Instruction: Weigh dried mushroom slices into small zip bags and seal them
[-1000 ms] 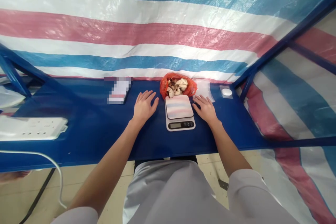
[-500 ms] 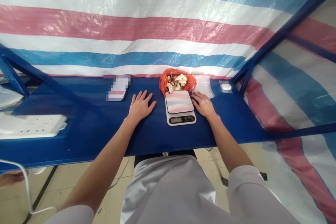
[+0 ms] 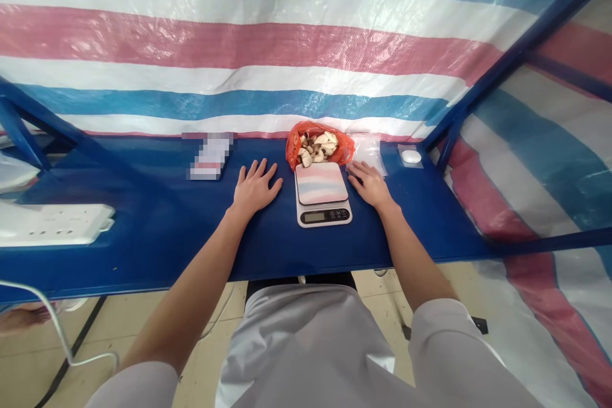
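Saw the scale (image 3: 322, 194) on the table (image 3: 143, 204) between left hand (image 3: 255, 186) and right hand (image 3: 370, 185), with its display (image 3: 316, 217) at the near end and its long axis running back toward the red bag (image 3: 292, 152) of mushrooms (image 3: 317, 146) just behind. Found the left hand palm down on the table, spread wide. Found the right hand also palm down, spread less, just beside the scale; could not tell whether touching the clear bag (image 3: 370, 146).

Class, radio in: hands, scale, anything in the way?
Left hand open on table. Right hand open beside scale, near clear bag. Display: no digits legible. Possible obstacle: red bag of mushrooms close behind scale.
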{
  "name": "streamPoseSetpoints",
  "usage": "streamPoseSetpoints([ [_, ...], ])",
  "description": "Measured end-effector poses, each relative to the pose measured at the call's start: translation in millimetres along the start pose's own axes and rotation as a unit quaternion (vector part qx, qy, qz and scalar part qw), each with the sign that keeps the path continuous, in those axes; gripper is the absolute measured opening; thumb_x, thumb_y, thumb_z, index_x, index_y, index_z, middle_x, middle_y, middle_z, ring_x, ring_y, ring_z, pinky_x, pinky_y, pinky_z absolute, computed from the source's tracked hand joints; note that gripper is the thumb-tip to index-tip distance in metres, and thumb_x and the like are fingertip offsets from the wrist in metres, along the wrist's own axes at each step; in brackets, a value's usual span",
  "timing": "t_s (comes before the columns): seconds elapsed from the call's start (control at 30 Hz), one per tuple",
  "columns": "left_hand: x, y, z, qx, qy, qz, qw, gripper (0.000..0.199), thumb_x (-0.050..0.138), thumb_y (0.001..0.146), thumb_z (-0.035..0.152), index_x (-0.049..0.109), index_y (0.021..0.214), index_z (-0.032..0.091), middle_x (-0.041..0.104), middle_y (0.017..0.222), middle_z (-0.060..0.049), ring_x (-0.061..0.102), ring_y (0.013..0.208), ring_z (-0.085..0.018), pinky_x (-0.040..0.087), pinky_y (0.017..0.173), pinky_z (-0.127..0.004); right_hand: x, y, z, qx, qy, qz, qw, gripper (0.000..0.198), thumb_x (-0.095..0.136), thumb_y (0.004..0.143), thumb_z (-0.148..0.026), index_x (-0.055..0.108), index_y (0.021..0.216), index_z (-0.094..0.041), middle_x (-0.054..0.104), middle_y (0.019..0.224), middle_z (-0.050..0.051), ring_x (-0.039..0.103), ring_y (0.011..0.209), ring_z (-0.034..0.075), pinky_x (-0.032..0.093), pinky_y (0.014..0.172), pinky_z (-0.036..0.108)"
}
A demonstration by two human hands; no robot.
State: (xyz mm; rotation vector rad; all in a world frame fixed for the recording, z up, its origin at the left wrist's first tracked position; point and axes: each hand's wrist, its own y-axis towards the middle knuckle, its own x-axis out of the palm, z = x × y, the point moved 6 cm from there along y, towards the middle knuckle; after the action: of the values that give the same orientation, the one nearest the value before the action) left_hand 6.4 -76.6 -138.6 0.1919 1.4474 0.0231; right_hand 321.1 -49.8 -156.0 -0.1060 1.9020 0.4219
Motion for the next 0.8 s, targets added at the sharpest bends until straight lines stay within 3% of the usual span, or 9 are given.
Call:
streamPoseSetpoints([
  [0.47, 1.4, 2.2, -3.1, -0.002, 0.003, 0.008, 1.000, 0.058, 0.041, 0.100, 0.048, 0.049, 0.152, 0.023, 0.040, 0.162, -0.011, 0.034, 0.151, -0.035, 0.023, 0.124, -0.054, 1.8, -0.4, -5.5, 0.023, -0.035, -0.027, 0.999, 0.048, 0.043, 0.104, -0.036, 0.053, 0.149, -0.024, 0.046, 0.159, 0.005, 0.037, 0.151, 0.028, 0.029, 0.125, 0.052],
  [0.8, 0.5, 1.8, -1.7, 0.000, 0.007, 0.007, 1.000, 0.059, 0.040, 0.100, 0.048, 0.049, 0.152, 0.022, 0.039, 0.162, -0.011, 0.035, 0.151, -0.035, 0.023, 0.124, -0.055, 1.4, -1.6, -5.4, 0.021, -0.034, -0.010, 0.999, 0.047, 0.042, 0.104, -0.038, 0.053, 0.148, -0.028, 0.049, 0.157, 0.003, 0.039, 0.149, 0.026, 0.031, 0.124, 0.051],
])
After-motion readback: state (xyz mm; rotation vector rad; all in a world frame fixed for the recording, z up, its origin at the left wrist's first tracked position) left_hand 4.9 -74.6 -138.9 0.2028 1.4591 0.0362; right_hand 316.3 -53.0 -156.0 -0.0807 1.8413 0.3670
